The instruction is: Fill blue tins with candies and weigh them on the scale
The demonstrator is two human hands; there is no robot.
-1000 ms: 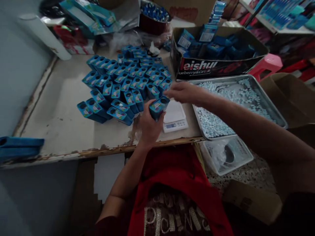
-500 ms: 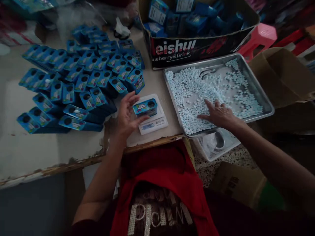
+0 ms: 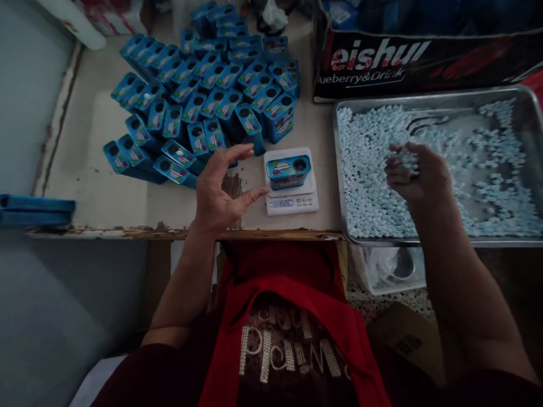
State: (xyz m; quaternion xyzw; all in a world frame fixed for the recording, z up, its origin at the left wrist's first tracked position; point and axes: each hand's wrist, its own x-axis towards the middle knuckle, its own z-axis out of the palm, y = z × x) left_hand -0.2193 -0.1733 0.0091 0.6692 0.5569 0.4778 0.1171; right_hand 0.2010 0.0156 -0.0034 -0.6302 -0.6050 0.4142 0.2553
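The tray (image 3: 390,242) holds pellets (image 3: 373,192) — pale blue, loose.

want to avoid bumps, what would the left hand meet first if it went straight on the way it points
Probably the blue container on the white scale, though the height of the left hand is unclear.

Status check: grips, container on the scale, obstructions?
Left grip open beside scale. Right grip closed on pale pieces over tray. Blue container upright on scale, hole facing up. Other blue containers crowd beyond left grip.
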